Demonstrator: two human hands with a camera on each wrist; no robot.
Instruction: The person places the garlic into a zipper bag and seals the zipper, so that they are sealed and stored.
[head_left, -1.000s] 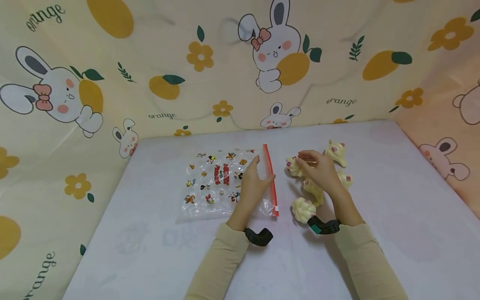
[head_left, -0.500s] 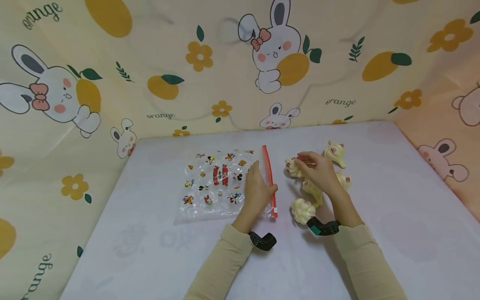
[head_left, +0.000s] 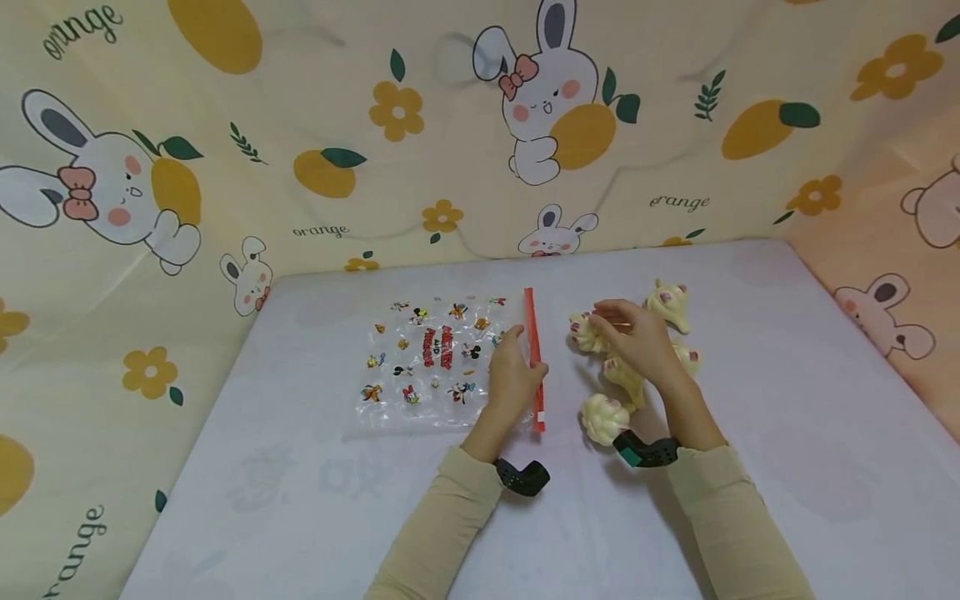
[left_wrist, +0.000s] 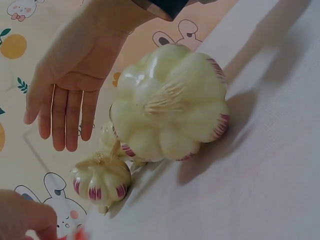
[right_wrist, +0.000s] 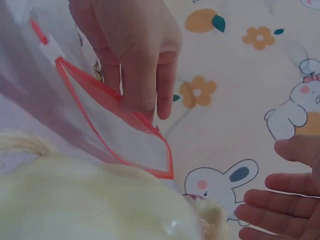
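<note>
A clear zip bag point(head_left: 420, 371) with cartoon prints lies flat on the table, its red zip edge point(head_left: 534, 358) facing right. My left hand point(head_left: 513, 375) pinches the upper side of that edge, thumb at the zip. In the right wrist view the bag's mouth gapes below the left hand point(right_wrist: 135, 55). My right hand point(head_left: 637, 337) hovers by a garlic bulb point(head_left: 585, 333); the left wrist view shows the right hand point(left_wrist: 75, 75) with straight fingers, holding nothing. Nearest the front sits another garlic bulb point(head_left: 604, 419), large in the left wrist view.
More garlic bulbs lie around and under the right hand: one garlic bulb point(head_left: 667, 304) behind it, another garlic bulb point(head_left: 626, 382) below. A white cloth point(head_left: 300, 500) covers the table. Behind stands a printed curtain point(head_left: 450, 167) with rabbits and oranges.
The left hand first shifted right along the bag, then slightly back left, drawing the front end of the red zip edge a little left. The right hand has hardly moved.
</note>
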